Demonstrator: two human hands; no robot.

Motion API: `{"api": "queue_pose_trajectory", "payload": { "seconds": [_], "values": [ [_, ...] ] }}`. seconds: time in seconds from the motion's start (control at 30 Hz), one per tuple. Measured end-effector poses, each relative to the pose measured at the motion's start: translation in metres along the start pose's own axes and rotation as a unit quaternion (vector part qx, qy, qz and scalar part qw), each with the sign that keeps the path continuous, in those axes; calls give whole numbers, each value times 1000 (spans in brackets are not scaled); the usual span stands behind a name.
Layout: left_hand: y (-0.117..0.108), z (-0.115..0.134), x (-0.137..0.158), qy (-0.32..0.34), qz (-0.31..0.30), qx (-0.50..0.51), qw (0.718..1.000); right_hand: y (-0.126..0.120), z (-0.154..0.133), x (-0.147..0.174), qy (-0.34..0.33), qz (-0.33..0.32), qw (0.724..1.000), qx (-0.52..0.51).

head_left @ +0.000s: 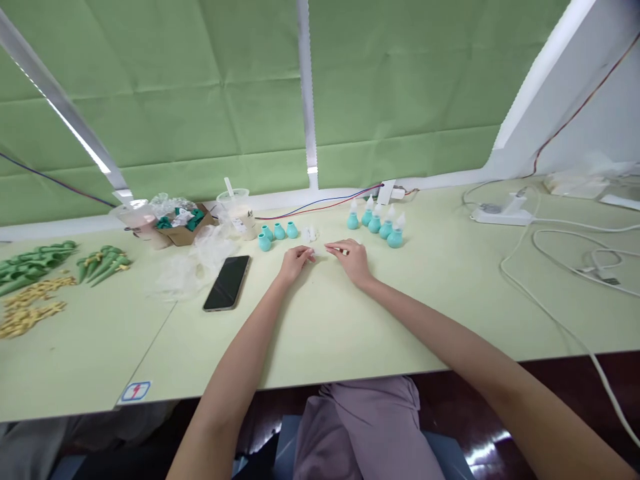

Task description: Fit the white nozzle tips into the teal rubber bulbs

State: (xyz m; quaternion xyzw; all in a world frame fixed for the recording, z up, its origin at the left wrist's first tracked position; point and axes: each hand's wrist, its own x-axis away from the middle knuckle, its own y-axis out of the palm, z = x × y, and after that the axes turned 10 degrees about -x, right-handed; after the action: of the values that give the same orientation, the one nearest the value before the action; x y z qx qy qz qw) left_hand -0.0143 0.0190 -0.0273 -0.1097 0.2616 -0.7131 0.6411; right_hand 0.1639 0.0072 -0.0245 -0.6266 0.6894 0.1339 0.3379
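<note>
At frame centre, my left hand [295,262] pinched a small whitish piece [312,253]; whether my right hand [355,259] gripped anything, I couldn't tell.

Turquoise pieces [279,233] (green ones [104,268] too) batched on a worktable [320,327] suggest a workshop.

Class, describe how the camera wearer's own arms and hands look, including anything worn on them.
Left arm and right arm are bare as far as they show: no sleeve, watch or bracelet. The left hand and right hand wear no gloves; any rings are too small to tell.
</note>
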Motion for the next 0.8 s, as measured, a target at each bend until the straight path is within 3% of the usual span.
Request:
{"api": "queue_pose_trajectory", "payload": {
  "seconds": [0.27, 0.8],
  "values": [
    [9, 15, 8, 30, -35, 6, 999, -7, -7, 4, -49, -26, 997, 49],
    [13, 15, 8, -13, -63, 84, 994, -9, -2, 4, -19, -60, 997, 53]
  ]
}}
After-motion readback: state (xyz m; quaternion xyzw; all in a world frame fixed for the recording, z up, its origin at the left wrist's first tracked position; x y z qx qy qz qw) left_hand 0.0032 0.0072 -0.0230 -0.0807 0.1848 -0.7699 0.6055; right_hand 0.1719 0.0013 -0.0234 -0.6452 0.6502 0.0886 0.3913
